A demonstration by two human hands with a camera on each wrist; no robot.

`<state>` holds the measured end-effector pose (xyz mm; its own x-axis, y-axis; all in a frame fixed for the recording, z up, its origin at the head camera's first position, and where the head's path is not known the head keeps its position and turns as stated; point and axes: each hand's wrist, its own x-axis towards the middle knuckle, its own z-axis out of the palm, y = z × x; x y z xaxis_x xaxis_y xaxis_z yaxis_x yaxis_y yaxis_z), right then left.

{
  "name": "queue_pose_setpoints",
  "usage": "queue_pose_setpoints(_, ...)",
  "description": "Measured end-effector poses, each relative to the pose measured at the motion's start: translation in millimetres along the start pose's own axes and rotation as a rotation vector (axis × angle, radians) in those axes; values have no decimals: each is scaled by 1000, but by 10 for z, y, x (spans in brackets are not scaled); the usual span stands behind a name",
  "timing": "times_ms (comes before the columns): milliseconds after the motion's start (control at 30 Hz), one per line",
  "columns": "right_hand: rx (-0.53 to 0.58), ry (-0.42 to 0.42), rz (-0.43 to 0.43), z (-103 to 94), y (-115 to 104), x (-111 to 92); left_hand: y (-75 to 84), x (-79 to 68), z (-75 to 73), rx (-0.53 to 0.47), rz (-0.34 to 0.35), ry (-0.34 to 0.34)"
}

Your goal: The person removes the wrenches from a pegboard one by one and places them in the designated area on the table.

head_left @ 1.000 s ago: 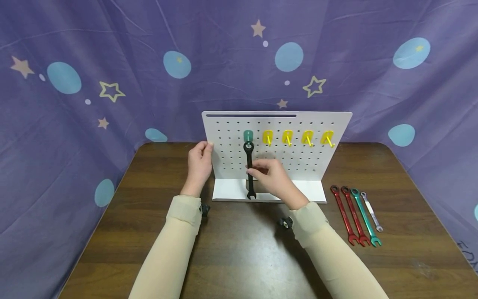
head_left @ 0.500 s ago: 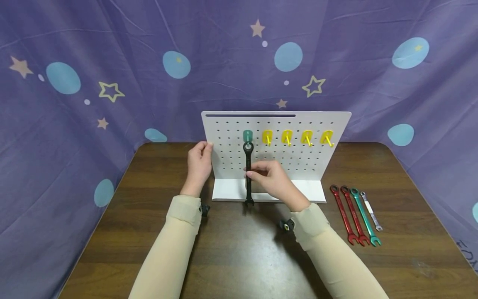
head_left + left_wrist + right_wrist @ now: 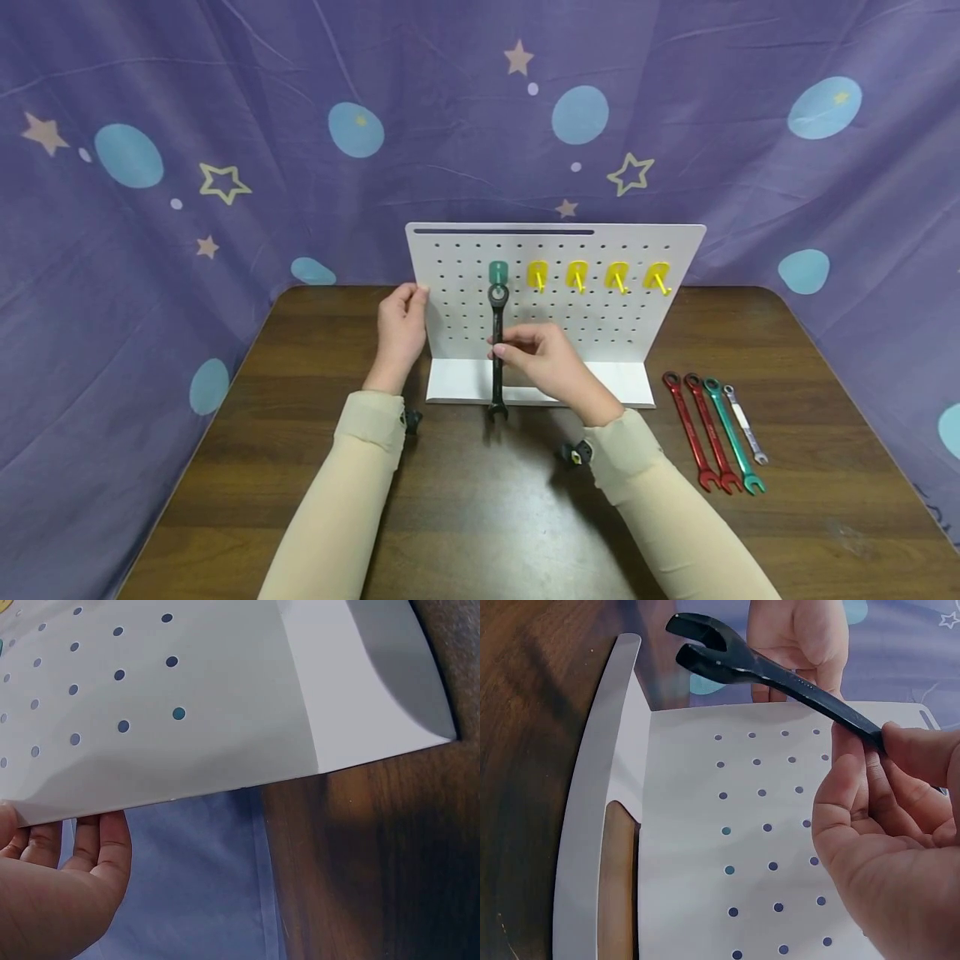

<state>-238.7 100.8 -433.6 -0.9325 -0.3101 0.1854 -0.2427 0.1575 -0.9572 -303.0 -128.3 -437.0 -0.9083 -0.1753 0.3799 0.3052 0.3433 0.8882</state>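
Observation:
My right hand (image 3: 543, 354) pinches a black combination wrench (image 3: 497, 354) by its shank, thumb in front and fingers behind. The wrench hangs upright, its ring end at the tip of the green hook (image 3: 498, 272) and its open end pointing down. In the right wrist view the wrench's open jaw end (image 3: 716, 652) stands out from the board. My left hand (image 3: 401, 329) grips the left edge of the white pegboard (image 3: 465, 321); in the left wrist view its fingers (image 3: 112, 847) curl behind that edge.
Several yellow hooks, among them one yellow hook (image 3: 537, 275), line the board right of the green one. On the table (image 3: 480, 517) at right lie two red wrenches (image 3: 690, 433), a green wrench (image 3: 735, 437) and a small silver wrench (image 3: 746, 425). A purple curtain (image 3: 465, 125) hangs behind.
The wrench's open end has swung slightly toward me and left, with my right hand shifting a little. The ring end stays at the green hook; my left hand has not moved.

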Motion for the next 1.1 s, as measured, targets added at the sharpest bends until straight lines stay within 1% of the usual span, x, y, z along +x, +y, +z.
queue_pose_setpoints(300, 40, -14, -8, -1, -19, 4, -4, -4, -4, 2, -6, 1)
queue_pose_setpoints(500, 47, -13, -3, -10, -35, 6, -2, -6, -3, 2, -13, -2)
queue_pose_setpoints(833, 66, -10, 14, -20, -41, 4, -27, -3, 0, 23, 0, -9)
queue_pose_setpoints(1100, 62, -13, -2, -22, -62, 8, -30, -5, -4, 22, 9, -13)
